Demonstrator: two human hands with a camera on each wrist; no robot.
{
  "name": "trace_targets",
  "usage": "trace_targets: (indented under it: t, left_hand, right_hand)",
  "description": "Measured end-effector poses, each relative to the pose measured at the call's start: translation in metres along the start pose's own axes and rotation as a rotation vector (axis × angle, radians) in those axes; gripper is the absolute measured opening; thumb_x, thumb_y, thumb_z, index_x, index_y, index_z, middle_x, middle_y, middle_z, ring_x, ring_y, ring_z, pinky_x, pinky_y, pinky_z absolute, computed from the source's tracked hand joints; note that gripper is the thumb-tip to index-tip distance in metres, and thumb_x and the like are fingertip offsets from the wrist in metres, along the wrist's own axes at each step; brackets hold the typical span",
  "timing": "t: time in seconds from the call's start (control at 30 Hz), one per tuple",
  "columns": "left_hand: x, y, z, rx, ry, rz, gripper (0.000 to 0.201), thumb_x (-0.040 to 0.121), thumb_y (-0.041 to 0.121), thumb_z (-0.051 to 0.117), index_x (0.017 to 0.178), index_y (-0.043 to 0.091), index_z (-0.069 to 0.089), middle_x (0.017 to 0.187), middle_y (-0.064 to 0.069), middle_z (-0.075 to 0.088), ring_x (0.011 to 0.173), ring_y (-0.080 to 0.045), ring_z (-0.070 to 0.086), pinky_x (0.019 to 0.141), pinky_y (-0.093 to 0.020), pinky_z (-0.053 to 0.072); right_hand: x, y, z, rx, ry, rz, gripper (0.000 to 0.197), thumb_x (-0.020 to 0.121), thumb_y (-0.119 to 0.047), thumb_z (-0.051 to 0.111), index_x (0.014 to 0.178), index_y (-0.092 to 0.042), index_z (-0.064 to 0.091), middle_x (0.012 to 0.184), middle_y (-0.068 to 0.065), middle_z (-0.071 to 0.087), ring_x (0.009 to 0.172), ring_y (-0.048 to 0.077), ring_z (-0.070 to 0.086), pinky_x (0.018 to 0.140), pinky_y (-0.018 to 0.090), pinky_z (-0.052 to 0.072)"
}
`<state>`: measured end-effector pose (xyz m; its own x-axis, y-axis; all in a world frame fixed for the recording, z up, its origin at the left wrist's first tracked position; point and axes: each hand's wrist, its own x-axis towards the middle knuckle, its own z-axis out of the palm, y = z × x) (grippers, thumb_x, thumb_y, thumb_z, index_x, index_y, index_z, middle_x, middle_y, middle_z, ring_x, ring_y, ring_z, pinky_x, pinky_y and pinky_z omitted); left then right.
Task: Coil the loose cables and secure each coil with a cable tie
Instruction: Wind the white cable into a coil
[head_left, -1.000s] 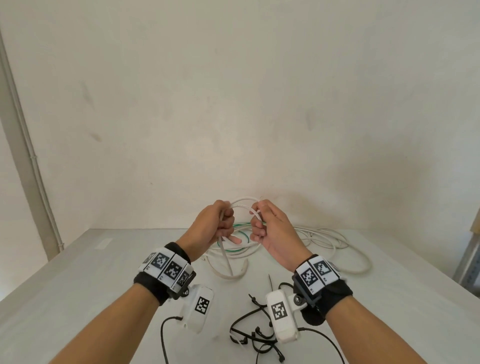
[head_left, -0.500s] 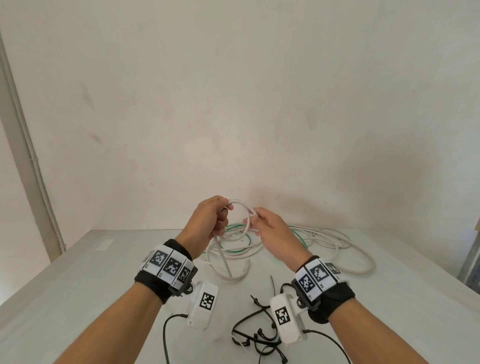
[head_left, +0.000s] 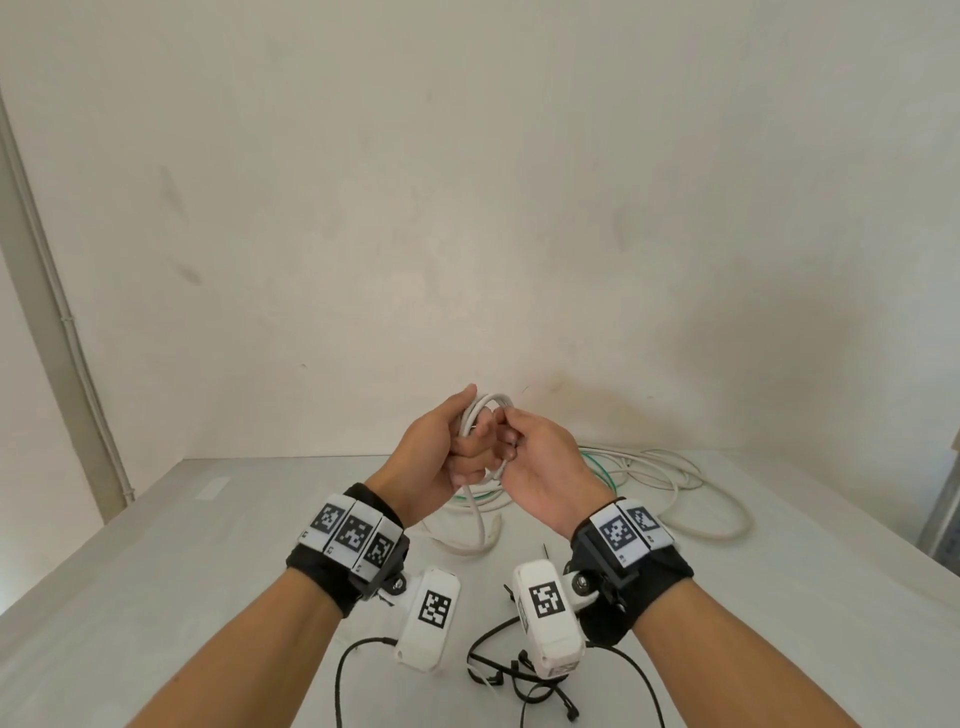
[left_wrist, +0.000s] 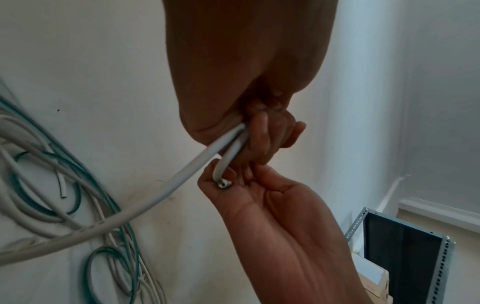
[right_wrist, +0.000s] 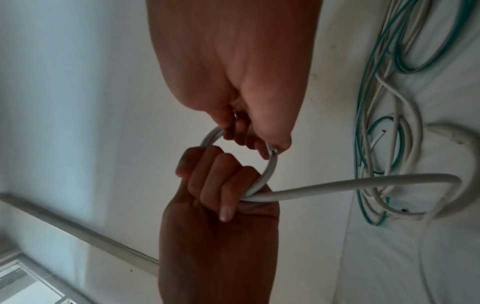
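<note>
I hold a thick white cable (head_left: 493, 402) in a small loop above the table's middle. My left hand (head_left: 460, 449) grips the loop in its fist, fingers curled round two strands (right_wrist: 255, 190). My right hand (head_left: 514, 441) pinches the cable's cut end (left_wrist: 224, 183) right beside the left fist. The rest of the cable (left_wrist: 145, 207) hangs from the left fist down to the table. A pile of loose white and green cables (head_left: 654, 467) lies at the back right. Black cable ties (head_left: 501, 675) lie near the front edge, partly hidden by the wrist cameras.
The white table (head_left: 156, 571) stands against a plain wall. A grey perforated metal rack (left_wrist: 405, 253) stands past the table's right edge. A vertical conduit (head_left: 47, 322) runs down the wall at the left.
The hands have come together and risen a little. The loop between them has shrunk, and the right hand now holds the cable end against the left fist.
</note>
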<state>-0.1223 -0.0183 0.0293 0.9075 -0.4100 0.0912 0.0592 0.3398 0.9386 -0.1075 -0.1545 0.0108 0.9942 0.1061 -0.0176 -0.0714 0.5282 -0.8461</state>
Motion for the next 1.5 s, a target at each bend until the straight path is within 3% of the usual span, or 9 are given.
trace_targets:
  t: [0.2, 0.33, 0.4, 0.47, 0.57, 0.7, 0.87, 1.23, 1.5]
  left_hand:
    - [0.002, 0.01, 0.006, -0.07, 0.053, 0.043, 0.048, 0.108, 0.03, 0.035, 0.061, 0.022, 0.034, 0.054, 0.007, 0.01, 0.045, -0.011, 0.007, 0.043, -0.025, 0.007]
    - [0.007, 0.022, 0.005, -0.027, 0.186, 0.119, 0.048, 0.11, 0.031, 0.036, 0.063, 0.025, 0.031, 0.051, 0.008, 0.016, 0.041, -0.008, 0.014, 0.042, -0.025, 0.011]
    - [0.013, 0.026, 0.002, -0.047, 0.226, 0.156, 0.047, 0.11, 0.033, 0.036, 0.065, 0.025, 0.031, 0.052, 0.008, 0.017, 0.042, -0.009, 0.014, 0.044, -0.025, 0.012]
    - [0.02, 0.028, 0.0, -0.093, 0.242, 0.176, 0.047, 0.111, 0.033, 0.035, 0.065, 0.024, 0.03, 0.052, 0.008, 0.016, 0.043, -0.009, 0.014, 0.046, -0.026, 0.01]
    - [0.027, 0.028, 0.005, -0.144, 0.241, 0.192, 0.048, 0.112, 0.033, 0.034, 0.066, 0.023, 0.03, 0.052, 0.008, 0.017, 0.041, -0.008, 0.014, 0.044, -0.025, 0.01]
    - [0.027, 0.029, 0.009, -0.08, 0.231, 0.186, 0.047, 0.112, 0.034, 0.033, 0.067, 0.023, 0.031, 0.051, 0.008, 0.018, 0.042, -0.008, 0.015, 0.044, -0.025, 0.009]
    - [0.023, 0.04, -0.003, -0.05, 0.233, 0.125, 0.046, 0.112, 0.036, 0.035, 0.068, 0.023, 0.032, 0.051, 0.009, 0.019, 0.04, -0.007, 0.016, 0.045, -0.024, 0.009]
    - [0.002, 0.056, -0.018, 0.112, 0.187, -0.023, 0.045, 0.108, 0.032, 0.041, 0.065, 0.025, 0.033, 0.053, 0.009, 0.016, 0.039, -0.007, 0.015, 0.04, -0.022, 0.009]
    - [-0.004, 0.064, -0.028, 0.237, 0.216, -0.101, 0.044, 0.101, 0.028, 0.045, 0.063, 0.027, 0.024, 0.052, 0.01, 0.014, 0.038, -0.008, 0.013, 0.04, -0.023, 0.008]
  right_hand:
    - [0.002, 0.002, 0.001, -0.004, -0.072, 0.028, 0.017, 0.1, -0.018, 0.051, 0.102, -0.005, 0.061, 0.102, 0.016, 0.046, 0.09, 0.03, 0.044, 0.091, 0.047, 0.04]
    - [-0.011, -0.007, 0.003, -0.801, 0.018, -0.039, 0.043, 0.11, -0.045, 0.038, 0.11, -0.013, 0.067, 0.103, 0.004, 0.063, 0.101, 0.024, 0.059, 0.096, 0.037, 0.044]
    - [-0.012, -0.011, 0.001, -0.968, 0.067, 0.023, 0.065, 0.107, -0.059, 0.034, 0.123, -0.005, 0.066, 0.1, 0.009, 0.07, 0.091, 0.027, 0.066, 0.078, 0.035, 0.046]
    - [-0.014, -0.014, 0.003, -0.831, 0.009, 0.228, 0.072, 0.105, -0.064, 0.033, 0.124, 0.0, 0.061, 0.076, 0.01, 0.069, 0.06, 0.021, 0.058, 0.058, 0.029, 0.042]
    - [-0.01, -0.013, 0.009, -0.464, -0.081, 0.4, 0.067, 0.107, -0.059, 0.036, 0.12, 0.004, 0.053, 0.095, 0.025, 0.076, 0.07, 0.03, 0.073, 0.055, 0.028, 0.056]
    - [0.005, -0.013, 0.007, -0.097, 0.032, 0.319, 0.043, 0.11, -0.028, 0.05, 0.126, 0.012, 0.051, 0.115, 0.036, 0.068, 0.098, 0.041, 0.073, 0.078, 0.04, 0.063]
    - [0.012, -0.022, -0.002, 0.132, 0.16, 0.149, 0.007, 0.1, 0.01, 0.055, 0.107, 0.008, 0.057, 0.103, 0.028, 0.065, 0.088, 0.033, 0.07, 0.069, 0.041, 0.06]
    - [0.013, -0.025, -0.002, -0.051, 0.066, 0.153, 0.012, 0.099, 0.003, 0.049, 0.091, -0.001, 0.058, 0.073, 0.013, 0.061, 0.06, 0.024, 0.065, 0.074, 0.039, 0.061]
    - [0.013, -0.024, 0.004, -0.306, 0.06, -0.209, 0.017, 0.107, -0.01, 0.049, 0.092, -0.01, 0.058, 0.078, 0.004, 0.063, 0.079, 0.019, 0.063, 0.08, 0.033, 0.057]
